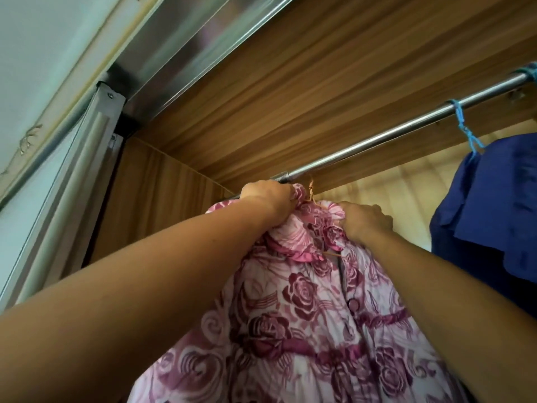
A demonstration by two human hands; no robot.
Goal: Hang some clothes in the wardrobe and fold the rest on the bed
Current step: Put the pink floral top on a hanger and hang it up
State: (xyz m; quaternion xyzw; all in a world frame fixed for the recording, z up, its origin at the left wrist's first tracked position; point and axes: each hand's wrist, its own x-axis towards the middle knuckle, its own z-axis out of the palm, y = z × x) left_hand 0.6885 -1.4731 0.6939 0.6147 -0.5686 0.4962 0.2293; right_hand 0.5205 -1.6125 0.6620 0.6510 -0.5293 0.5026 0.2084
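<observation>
My left hand [267, 199] and right hand [363, 222] have their fingers clamped on the collar of the pink rose-print shirt [305, 301], just under the wardrobe rail [377, 135]. A blue garment [488, 213] hangs on the rail to the right, and the door frame [87, 175] crowds the left.

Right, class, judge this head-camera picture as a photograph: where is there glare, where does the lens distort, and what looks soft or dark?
Head view: glare streaks the metal rail and the door track, whose reflection looks smeared; the wide lens swells both forearms near the bottom edge; the floral dress, gripped by the left hand and right hand, is sharp; the blue garment darkens lower down.
</observation>
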